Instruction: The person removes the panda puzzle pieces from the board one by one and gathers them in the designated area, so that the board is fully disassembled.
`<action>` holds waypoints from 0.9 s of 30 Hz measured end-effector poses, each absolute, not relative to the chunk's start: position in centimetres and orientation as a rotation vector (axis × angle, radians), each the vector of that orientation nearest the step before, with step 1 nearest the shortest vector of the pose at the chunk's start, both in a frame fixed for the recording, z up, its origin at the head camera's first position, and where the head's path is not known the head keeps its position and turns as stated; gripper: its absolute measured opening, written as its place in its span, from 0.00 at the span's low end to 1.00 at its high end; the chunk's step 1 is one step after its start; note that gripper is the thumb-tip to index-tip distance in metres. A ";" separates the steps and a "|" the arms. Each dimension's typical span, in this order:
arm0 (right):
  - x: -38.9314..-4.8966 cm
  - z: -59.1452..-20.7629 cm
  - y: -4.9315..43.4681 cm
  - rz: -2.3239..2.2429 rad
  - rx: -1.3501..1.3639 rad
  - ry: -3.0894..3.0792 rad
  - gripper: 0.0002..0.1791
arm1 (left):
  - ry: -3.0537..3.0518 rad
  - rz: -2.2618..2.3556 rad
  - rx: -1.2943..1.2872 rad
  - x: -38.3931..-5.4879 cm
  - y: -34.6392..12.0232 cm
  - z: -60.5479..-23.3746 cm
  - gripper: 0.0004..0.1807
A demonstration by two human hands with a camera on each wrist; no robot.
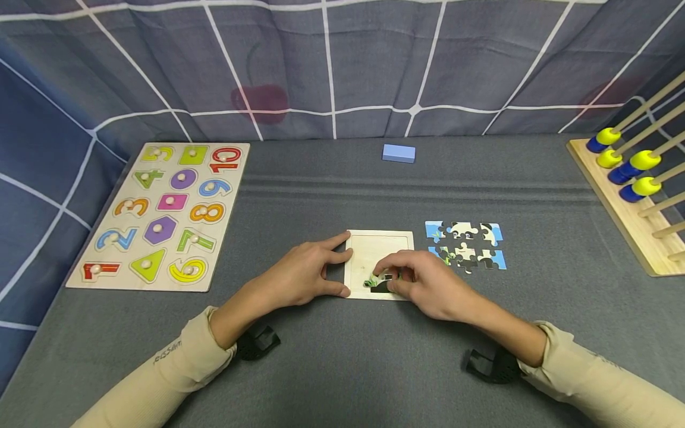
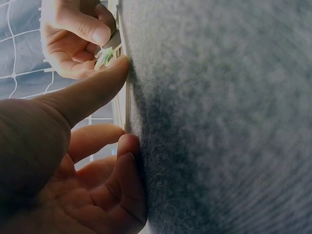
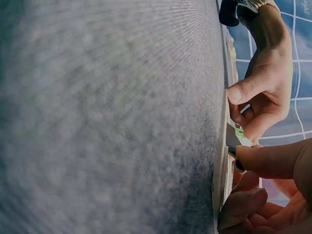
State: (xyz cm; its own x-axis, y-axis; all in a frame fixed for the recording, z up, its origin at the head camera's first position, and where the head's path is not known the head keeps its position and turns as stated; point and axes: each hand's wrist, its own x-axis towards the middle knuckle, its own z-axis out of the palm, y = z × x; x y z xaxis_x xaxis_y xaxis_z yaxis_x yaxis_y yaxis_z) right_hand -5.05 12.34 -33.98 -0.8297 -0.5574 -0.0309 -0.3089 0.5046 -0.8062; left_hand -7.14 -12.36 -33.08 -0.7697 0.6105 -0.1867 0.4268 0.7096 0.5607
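A square wooden puzzle tray (image 1: pixel 366 252) lies at the middle of the table. Along its left edge rest the thumb and fingertips of my left hand (image 1: pixel 302 272), spread apart. My right hand (image 1: pixel 430 285) is over the tray's lower right part and pinches a black, white and green jigsaw piece (image 1: pixel 380 286) between thumb and fingers. In the right wrist view that jigsaw piece (image 3: pixel 232 138) appears slightly tilted at the tray's rim; the fingers hide part of it. Just right of the tray lie several panda jigsaw pieces (image 1: pixel 464 254) in two rows.
A number-and-shape peg board (image 1: pixel 166 226) lies at the left. A blue block (image 1: pixel 398 153) sits near the back. At the right stands a wooden bead rack (image 1: pixel 615 208) with blue and yellow beads. A grid-patterned curtain (image 1: pixel 299 65) hangs behind the table.
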 end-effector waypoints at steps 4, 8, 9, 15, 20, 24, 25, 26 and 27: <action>-5.1 -33.9 12.4 -1.252 -0.703 2.458 0.13 | 2.559 0.701 0.807 -7.1 -12.3 -33.0 0.37; -5.1 -33.6 12.7 -1.293 -0.686 2.430 0.12 | 2.560 0.690 0.802 -7.1 -12.3 -33.0 0.37; -5.2 -33.6 12.8 -1.311 -0.686 2.416 0.12 | 2.561 0.688 0.802 -7.1 -12.3 -33.0 0.37; -5.3 -33.5 13.2 -1.402 -0.670 2.334 0.11 | 2.559 0.687 0.792 -7.1 -12.3 -33.0 0.37; -5.3 -33.7 13.3 -1.435 -0.671 2.283 0.11 | 2.563 0.689 0.791 -7.1 -12.3 -33.0 0.37; -5.2 -33.9 13.2 -1.461 -0.645 2.241 0.11 | 2.565 0.690 0.796 -7.1 -12.3 -33.0 0.37; -5.2 -33.8 13.2 -1.468 -0.634 2.233 0.10 | 2.565 0.690 0.797 -7.1 -12.3 -32.9 0.37; -5.2 -33.8 13.2 -1.473 -0.626 2.233 0.10 | 2.564 0.690 0.796 -7.1 -12.3 -32.9 0.37; -5.2 -33.8 13.2 -1.475 -0.620 2.238 0.10 | 2.564 0.688 0.795 -7.1 -12.3 -32.9 0.37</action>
State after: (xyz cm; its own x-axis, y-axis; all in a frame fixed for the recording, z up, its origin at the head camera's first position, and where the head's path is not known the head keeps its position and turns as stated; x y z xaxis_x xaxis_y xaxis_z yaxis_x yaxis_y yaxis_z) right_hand -5.19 13.22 -33.76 -0.8269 -0.5571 -0.0769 -0.1488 0.3486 -0.9254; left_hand -7.05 -12.34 -32.94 -0.7731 0.6028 -0.1974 0.4229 0.7217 0.5480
